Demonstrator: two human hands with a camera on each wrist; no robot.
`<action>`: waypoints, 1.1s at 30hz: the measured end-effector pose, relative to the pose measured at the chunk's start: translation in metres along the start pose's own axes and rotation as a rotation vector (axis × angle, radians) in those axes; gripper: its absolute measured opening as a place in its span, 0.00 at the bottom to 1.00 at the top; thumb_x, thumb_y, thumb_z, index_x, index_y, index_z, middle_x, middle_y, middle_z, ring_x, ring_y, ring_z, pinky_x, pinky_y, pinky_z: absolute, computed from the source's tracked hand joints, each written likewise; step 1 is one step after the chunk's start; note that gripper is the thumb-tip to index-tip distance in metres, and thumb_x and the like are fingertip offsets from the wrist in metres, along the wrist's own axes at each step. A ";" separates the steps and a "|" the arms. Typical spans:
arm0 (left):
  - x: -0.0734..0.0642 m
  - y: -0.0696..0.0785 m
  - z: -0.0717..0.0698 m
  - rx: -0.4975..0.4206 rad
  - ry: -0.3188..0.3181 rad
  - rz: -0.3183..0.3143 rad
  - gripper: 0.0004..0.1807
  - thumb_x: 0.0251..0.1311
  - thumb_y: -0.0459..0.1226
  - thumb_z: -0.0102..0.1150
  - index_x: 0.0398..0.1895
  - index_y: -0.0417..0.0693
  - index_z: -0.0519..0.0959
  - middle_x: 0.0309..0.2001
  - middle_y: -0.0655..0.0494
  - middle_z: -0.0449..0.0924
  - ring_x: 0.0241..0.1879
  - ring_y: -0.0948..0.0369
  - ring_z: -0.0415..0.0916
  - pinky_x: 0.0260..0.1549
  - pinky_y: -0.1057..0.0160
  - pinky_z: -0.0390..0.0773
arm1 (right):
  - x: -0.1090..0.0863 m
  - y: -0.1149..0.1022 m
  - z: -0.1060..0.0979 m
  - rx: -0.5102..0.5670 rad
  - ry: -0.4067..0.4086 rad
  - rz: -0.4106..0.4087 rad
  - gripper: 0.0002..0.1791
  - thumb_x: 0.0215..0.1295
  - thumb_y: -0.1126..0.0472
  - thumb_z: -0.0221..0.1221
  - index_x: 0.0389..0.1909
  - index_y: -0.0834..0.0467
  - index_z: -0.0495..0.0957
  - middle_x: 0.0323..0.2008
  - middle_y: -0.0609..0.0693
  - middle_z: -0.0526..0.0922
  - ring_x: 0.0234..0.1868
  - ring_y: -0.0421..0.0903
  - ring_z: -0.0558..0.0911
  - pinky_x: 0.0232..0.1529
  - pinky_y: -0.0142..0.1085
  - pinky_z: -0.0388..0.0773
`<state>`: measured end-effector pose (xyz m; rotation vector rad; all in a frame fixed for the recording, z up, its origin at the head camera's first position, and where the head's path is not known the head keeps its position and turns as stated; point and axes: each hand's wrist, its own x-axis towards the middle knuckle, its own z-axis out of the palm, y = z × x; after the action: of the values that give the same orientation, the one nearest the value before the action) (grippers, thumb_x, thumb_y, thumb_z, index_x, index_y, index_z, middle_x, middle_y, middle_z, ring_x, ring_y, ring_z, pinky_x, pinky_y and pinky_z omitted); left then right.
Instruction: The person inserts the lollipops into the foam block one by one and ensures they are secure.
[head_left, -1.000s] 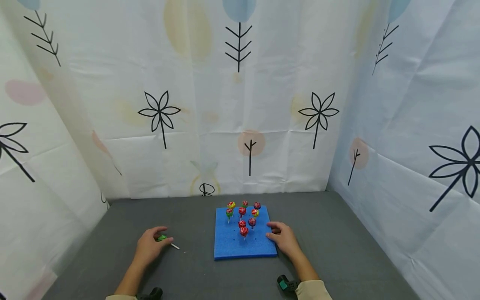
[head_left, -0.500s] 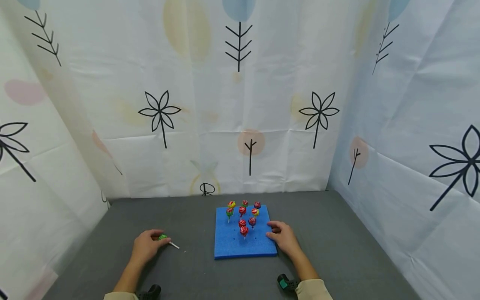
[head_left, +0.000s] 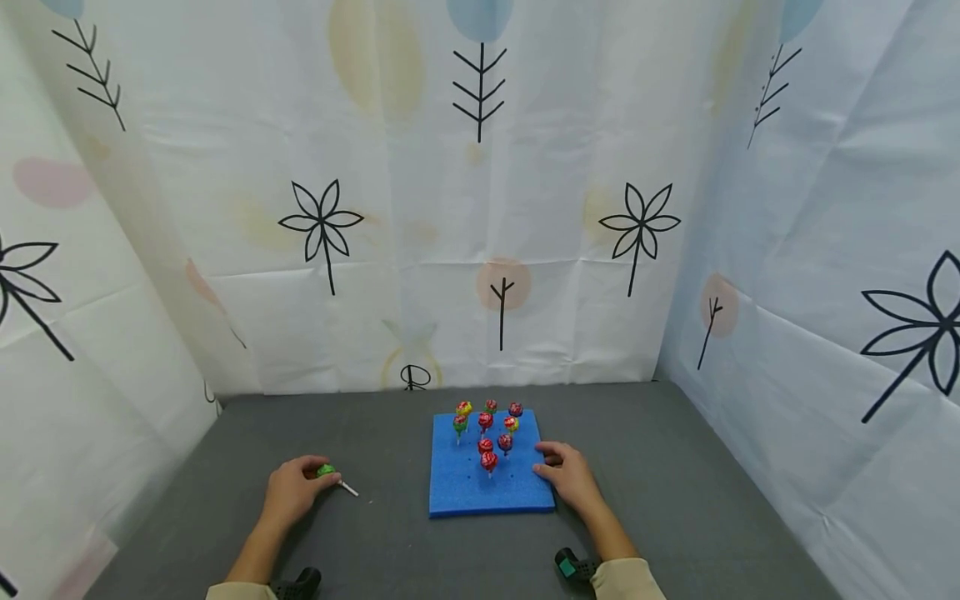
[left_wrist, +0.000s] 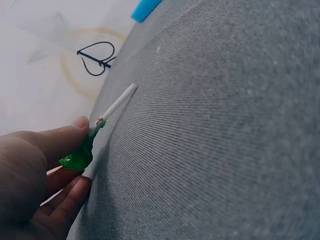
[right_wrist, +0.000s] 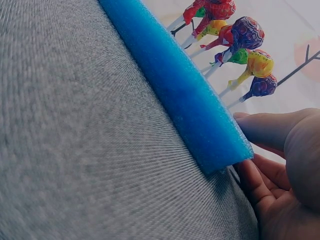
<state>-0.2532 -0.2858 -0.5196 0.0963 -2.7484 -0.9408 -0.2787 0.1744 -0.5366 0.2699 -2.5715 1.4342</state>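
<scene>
My left hand (head_left: pixel 290 492) pinches a green-wrapped lollipop (left_wrist: pixel 80 157) between thumb and fingers, low over the grey tabletop at the left. Its white stick (left_wrist: pixel 119 101) points away from the hand, toward the right in the head view. A blue foam board (head_left: pixel 465 493) lies on the table, with several lollipops stuck upright in it, such as a red one (head_left: pixel 489 462) and a purple one (right_wrist: pixel 248 34). My right hand (head_left: pixel 572 479) grips the board's right edge, its thumb near the upper edge and fingers at the side and underside.
Small dark holes dot the board around the lollipops. Pale patterned cloth walls (head_left: pixel 555 333) enclose the grey table (head_left: pixel 375 558) at the back and both sides. Dark devices (head_left: pixel 576 567) are strapped at both wrists.
My left hand has shifted slightly left and its fingers have drawn closer round the green lollipop, whose head is raised a little. My right hand stays at the board's edge.
</scene>
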 end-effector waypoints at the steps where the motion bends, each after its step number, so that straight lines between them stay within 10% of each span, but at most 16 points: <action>1: 0.000 0.000 0.000 -0.002 0.003 0.004 0.22 0.51 0.43 0.73 0.44 0.36 0.82 0.35 0.48 0.82 0.35 0.52 0.78 0.36 0.49 0.74 | 0.000 0.000 0.000 -0.003 0.001 -0.001 0.17 0.61 0.66 0.65 0.51 0.64 0.80 0.46 0.56 0.80 0.44 0.52 0.79 0.46 0.49 0.77; 33: 0.001 0.065 0.014 -0.320 0.089 0.096 0.18 0.56 0.33 0.70 0.51 0.41 0.81 0.46 0.46 0.81 0.45 0.50 0.80 0.40 0.56 0.79 | -0.001 -0.002 -0.001 0.003 0.005 -0.019 0.18 0.59 0.67 0.66 0.51 0.66 0.79 0.45 0.58 0.80 0.43 0.53 0.80 0.44 0.49 0.77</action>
<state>-0.2564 -0.2261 -0.4905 -0.0481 -2.4626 -1.2993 -0.2777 0.1740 -0.5347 0.2898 -2.5562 1.4308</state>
